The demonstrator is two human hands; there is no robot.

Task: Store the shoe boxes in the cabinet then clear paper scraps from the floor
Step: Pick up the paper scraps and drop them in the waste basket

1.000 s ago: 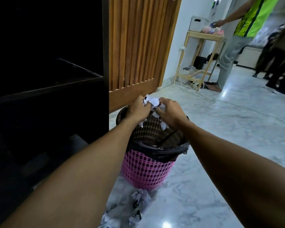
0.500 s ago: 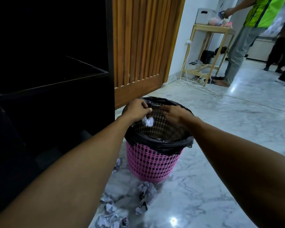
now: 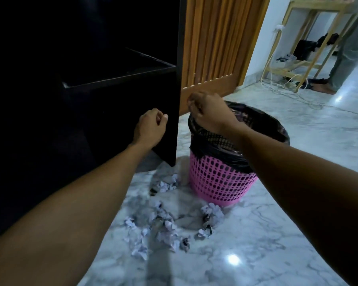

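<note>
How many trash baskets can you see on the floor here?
1: the pink basket with a black liner stands on the floor beside the dark cabinet, under the right hand. Others may be out of view.

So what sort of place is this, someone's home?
Probably a room in a home, though I can't be sure: a polished marble floor, a slatted wooden door beside a dark cabinet, and a pink wastebasket with crumpled paper scraps lying beside it.

Head-worn view, looking forward and down, floor (image 3: 256,254) near
</note>
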